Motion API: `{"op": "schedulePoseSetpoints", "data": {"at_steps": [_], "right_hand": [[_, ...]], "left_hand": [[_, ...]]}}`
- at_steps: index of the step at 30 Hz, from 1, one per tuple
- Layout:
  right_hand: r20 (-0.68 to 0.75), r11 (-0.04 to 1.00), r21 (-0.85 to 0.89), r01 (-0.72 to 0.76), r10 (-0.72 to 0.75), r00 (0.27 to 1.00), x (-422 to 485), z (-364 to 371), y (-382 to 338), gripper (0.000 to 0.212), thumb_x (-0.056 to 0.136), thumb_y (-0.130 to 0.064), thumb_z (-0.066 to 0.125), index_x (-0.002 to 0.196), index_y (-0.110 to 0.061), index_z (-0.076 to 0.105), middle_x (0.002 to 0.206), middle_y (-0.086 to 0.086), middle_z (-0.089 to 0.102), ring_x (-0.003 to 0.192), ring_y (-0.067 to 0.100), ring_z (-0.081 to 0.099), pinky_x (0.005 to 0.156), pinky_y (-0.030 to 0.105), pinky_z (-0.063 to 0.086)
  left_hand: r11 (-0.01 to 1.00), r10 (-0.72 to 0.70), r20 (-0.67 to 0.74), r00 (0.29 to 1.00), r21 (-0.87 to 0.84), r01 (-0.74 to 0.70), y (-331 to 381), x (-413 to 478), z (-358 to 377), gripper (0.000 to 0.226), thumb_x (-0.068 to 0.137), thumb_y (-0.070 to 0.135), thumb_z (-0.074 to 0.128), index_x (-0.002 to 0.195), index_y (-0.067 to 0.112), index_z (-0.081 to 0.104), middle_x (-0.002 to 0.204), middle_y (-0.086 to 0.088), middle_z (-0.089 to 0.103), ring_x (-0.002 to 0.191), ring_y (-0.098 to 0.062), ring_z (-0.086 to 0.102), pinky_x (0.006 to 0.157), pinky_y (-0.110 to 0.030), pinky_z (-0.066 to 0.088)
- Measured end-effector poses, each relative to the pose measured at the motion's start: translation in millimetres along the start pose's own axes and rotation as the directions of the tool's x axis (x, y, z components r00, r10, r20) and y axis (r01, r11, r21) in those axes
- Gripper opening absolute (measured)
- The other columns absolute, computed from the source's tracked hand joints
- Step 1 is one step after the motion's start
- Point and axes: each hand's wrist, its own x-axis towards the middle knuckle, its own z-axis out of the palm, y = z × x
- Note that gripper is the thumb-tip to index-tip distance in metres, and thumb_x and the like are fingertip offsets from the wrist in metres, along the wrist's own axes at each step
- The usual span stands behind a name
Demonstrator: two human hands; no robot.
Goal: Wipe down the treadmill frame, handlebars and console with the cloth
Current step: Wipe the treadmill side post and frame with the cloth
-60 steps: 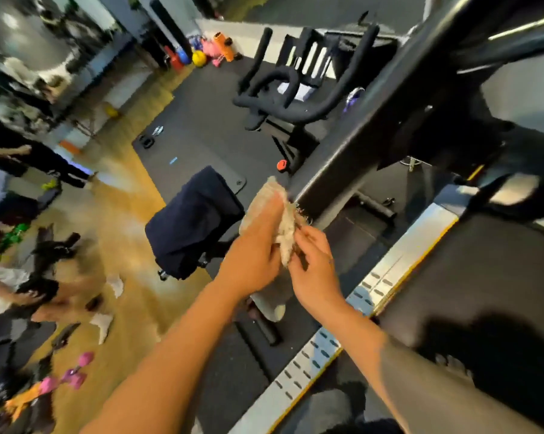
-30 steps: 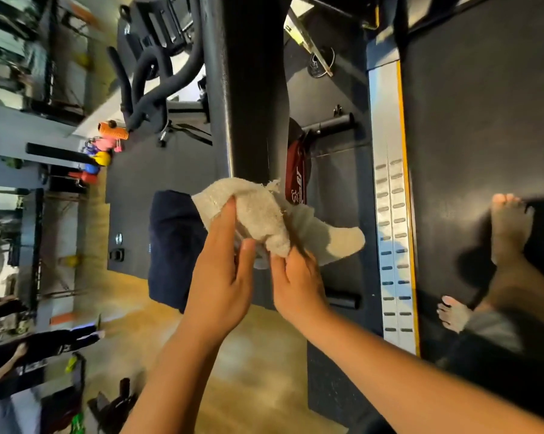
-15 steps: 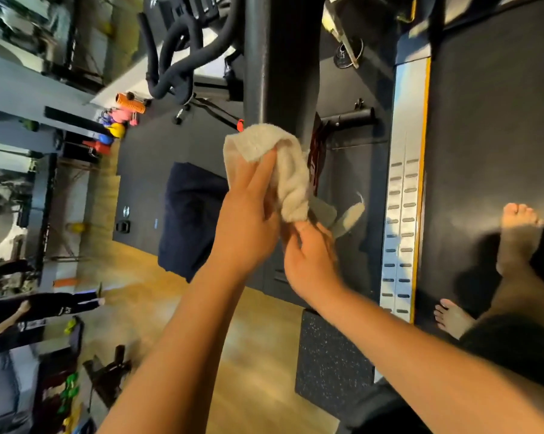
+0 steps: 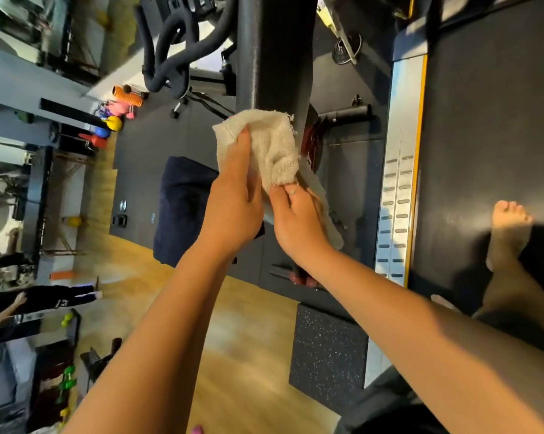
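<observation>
A cream terry cloth (image 4: 272, 142) is bunched against the lower end of the treadmill's black upright post (image 4: 272, 51). My left hand (image 4: 234, 202) presses the cloth onto the post from the left, fingers stretched up over it. My right hand (image 4: 295, 217) pinches the cloth's lower hanging part just right of the left hand. The treadmill's silver side rail (image 4: 397, 170) with a yellow edge and its dark belt (image 4: 483, 120) run down the right side. My bare foot (image 4: 510, 223) stands on the belt.
A dark blue seat (image 4: 183, 208) sits left of the post. An exercise bike's black handlebars (image 4: 170, 45) are at upper left. Coloured weights and a foam roller (image 4: 120, 111) lie on the dark mat. Wooden floor (image 4: 233, 339) and a speckled mat (image 4: 327, 352) are below. A person's legs (image 4: 45, 300) are at far left.
The view tilted from looking along the sloped post to looking straight down. Both hands stayed on the cloth and worked it up and down the post; it now sits a little lower.
</observation>
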Motion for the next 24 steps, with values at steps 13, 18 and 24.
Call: {"op": "schedulePoseSetpoints", "data": {"at_steps": [13, 18, 24], "right_hand": [[-0.31, 0.996, 0.008, -0.092, 0.09, 0.947, 74, -43, -21, 0.029, 0.079, -0.021, 0.069, 0.094, -0.018, 0.044, 0.084, -0.008, 0.05, 0.069, 0.004, 0.048, 0.06, 0.024, 0.04], [-0.219, 0.945, -0.144, 0.292, -0.319, 0.922, 32, -11, -16, 0.025, 0.09, -0.006, 0.055, 0.108, -0.02, 0.065, 0.117, -0.002, 0.057, 0.11, 0.014, 0.054, 0.094, 0.019, 0.045], [0.09, 0.898, -0.263, 0.352, -0.341, 0.936, 20, -3, 4, 0.057, 0.103, -0.019, 0.036, 0.153, -0.029, 0.011, 0.162, -0.004, 0.006, 0.149, 0.016, 0.007, 0.117, 0.029, 0.014]], "left_hand": [[0.998, -0.064, -0.132, 0.989, 0.006, 0.066, 3, 16, -11, 0.052, 0.091, 0.037, 0.068, 0.139, 0.024, 0.053, 0.124, 0.019, 0.055, 0.112, 0.004, 0.049, 0.091, -0.011, 0.042], [0.999, -0.029, -0.138, 0.99, 0.031, 0.033, -2, 17, -9, 0.05, 0.092, 0.037, 0.067, 0.137, 0.022, 0.055, 0.119, 0.011, 0.066, 0.101, -0.005, 0.064, 0.085, -0.028, 0.054], [1.0, 0.016, -0.137, 0.99, 0.029, -0.012, -2, 14, -8, 0.046, 0.095, 0.033, 0.064, 0.139, 0.026, 0.053, 0.11, 0.009, 0.069, 0.087, -0.004, 0.064, 0.075, -0.015, 0.048]]}}
